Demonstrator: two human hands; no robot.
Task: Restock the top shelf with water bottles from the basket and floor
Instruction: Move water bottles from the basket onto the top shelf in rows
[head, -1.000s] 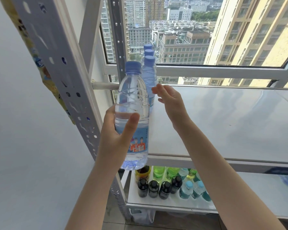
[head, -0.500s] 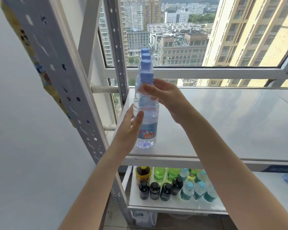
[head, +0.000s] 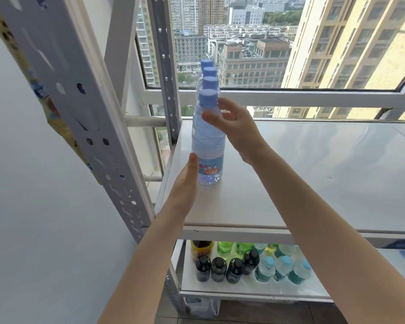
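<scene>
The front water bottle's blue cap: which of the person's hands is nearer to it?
Right. The right hand curls just beside and below the blue cap, at the bottle's shoulder; the left hand is low by the front water bottle label.

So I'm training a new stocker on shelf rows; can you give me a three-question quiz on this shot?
1. How many blue caps show in the row on the top shelf?
2. True or false: the front water bottle lies on its side.
3. Which hand is up at that bottle's neck? A) left hand B) right hand

Key: 1. Four. 2. False, it stands upright on the shelf. 3. B; the left hand is low beside the label.
</scene>
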